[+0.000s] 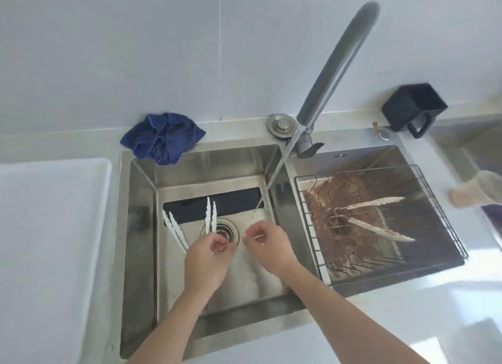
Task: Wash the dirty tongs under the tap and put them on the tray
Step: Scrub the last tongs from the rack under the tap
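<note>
My left hand grips white tongs at their hinge end, low in the left sink basin. Their toothed arms spread up and to the left over the drain. My right hand hovers just right of it with fingers curled; a thin glint shows between thumb and fingers, too small to identify. A stream of water falls from the tap to the right of both hands. Dirty tongs lie spread open in the right basin. The white tray sits on the counter at left.
The dirty tongs rest on a wire rack over a brown-stained basin floor. A crumpled blue cloth lies behind the left basin. A black mug stands at back right. A blurred beige object is at the right edge.
</note>
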